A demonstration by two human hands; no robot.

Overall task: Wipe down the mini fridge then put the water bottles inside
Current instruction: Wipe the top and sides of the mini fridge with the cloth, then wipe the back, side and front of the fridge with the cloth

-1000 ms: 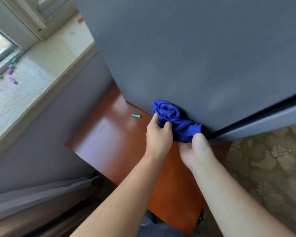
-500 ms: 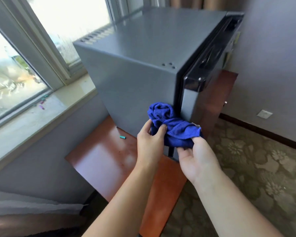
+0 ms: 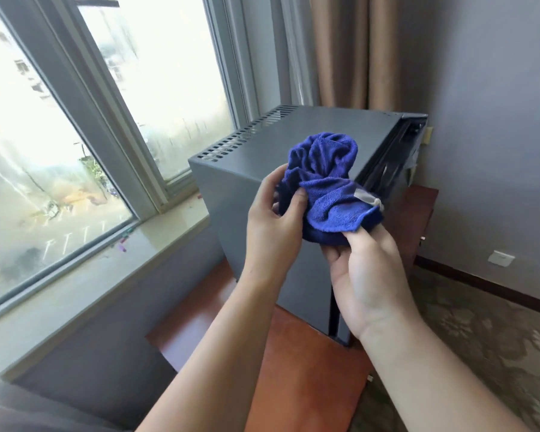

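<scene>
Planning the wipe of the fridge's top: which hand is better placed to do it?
Probably the left hand: it grips the cloth's bunched bulk beside the mini fridge top. The right hand only supports a corner from below.

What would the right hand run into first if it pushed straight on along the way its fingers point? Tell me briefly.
The right hand points up and away, fingers already in the blue cloth. Pushing on, it would probably carry the cloth into the mini fridge, near its top front edge, though depth from this one view is unclear.
</scene>
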